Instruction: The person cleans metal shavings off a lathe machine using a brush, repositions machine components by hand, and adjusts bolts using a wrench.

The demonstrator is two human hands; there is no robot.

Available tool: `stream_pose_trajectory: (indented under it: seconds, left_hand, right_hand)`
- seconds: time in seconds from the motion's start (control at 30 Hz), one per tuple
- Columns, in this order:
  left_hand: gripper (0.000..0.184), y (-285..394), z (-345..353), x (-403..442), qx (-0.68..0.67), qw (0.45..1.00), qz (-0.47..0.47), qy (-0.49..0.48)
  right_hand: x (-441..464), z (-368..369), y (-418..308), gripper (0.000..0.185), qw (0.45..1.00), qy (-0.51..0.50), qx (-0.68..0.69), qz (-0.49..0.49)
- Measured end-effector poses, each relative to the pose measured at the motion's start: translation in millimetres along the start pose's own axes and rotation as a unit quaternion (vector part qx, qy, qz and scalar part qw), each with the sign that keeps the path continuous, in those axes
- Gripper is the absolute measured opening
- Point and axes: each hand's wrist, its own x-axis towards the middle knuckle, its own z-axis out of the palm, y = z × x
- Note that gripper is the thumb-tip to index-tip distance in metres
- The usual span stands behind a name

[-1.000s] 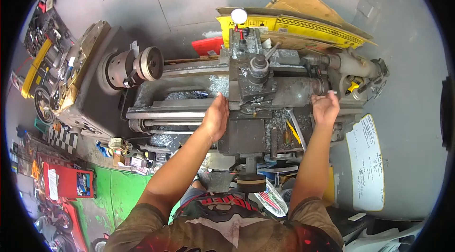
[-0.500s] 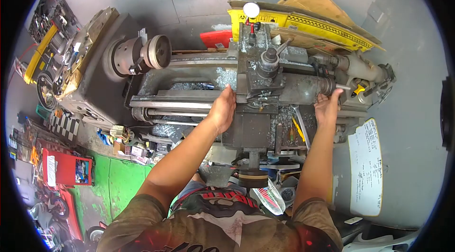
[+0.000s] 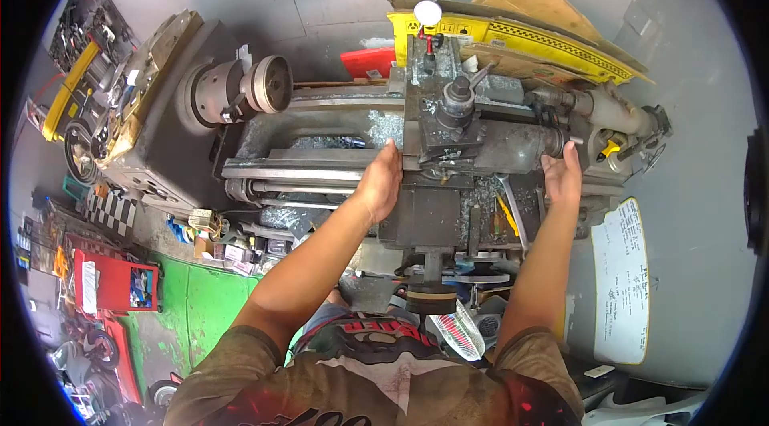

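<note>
A metal lathe stretches across the head view, its carriage (image 3: 431, 214) strewn with metal shavings. My left hand (image 3: 380, 185) lies with outstretched fingers along the left side of the tool slide, apparently touching it. On top of the slide sits the tool post (image 3: 456, 105) with its clamping lever. My right hand (image 3: 564, 177) is at the right end of the dark cylindrical slide body (image 3: 514, 145), beside its dial and a short crank handle (image 3: 576, 141). Its palm faces up, fingers and thumb apart, against or just by the handle; contact is unclear.
A round chuck (image 3: 268, 86) is at left, the tailstock (image 3: 613, 112) at right. A dial gauge (image 3: 427, 12) stands at the back. Below the slide lie a wrench (image 3: 513, 209) and a yellow-handled tool (image 3: 507, 214). Cardboard (image 3: 553, 41) leans behind.
The crank handle has turned and now looks shorter. My right hand has shifted slightly right and up, its fingers more spread. My left hand stays at the slide's side.
</note>
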Motion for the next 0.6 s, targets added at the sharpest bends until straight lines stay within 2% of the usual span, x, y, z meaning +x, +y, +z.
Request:
stream_pose_trajectory:
  seconds: [0.1,0.13,0.27,0.3,0.43,0.47,0.6]
  left_hand:
    - [0.09,-3,-3,4,-0.003,1.0,0.002,-0.019]
    - [0.09,-2,-3,4,-0.003,1.0,0.003,-0.019]
    - [0.09,-3,-1,2,0.016,1.0,-0.001,0.011]
    - [0.09,-4,0,2,0.017,1.0,-0.004,0.01]
    - [0.09,-4,-1,3,0.016,0.999,-0.014,0.03]
    - [0.09,-3,-2,4,0.017,0.999,-0.014,0.029]
    - [0.092,-8,-6,6,0.016,1.0,-0.013,0.016]
  right_hand:
    - [7,-8,-1,0.049,0.984,0.127,-0.039,0.117]
    - [11,-16,1,0.049,0.984,0.126,-0.038,0.117]
    - [19,-51,14,0.057,0.996,-0.064,0.055,0.011]
    - [11,-45,12,0.057,0.997,-0.06,0.056,0.01]
    - [-15,-1,8,0.052,0.991,0.091,0.073,0.062]
    - [-11,-5,9,0.052,0.991,0.091,0.074,0.06]
    - [6,-31,18,0.05,1.0,-0.014,-0.004,-0.015]
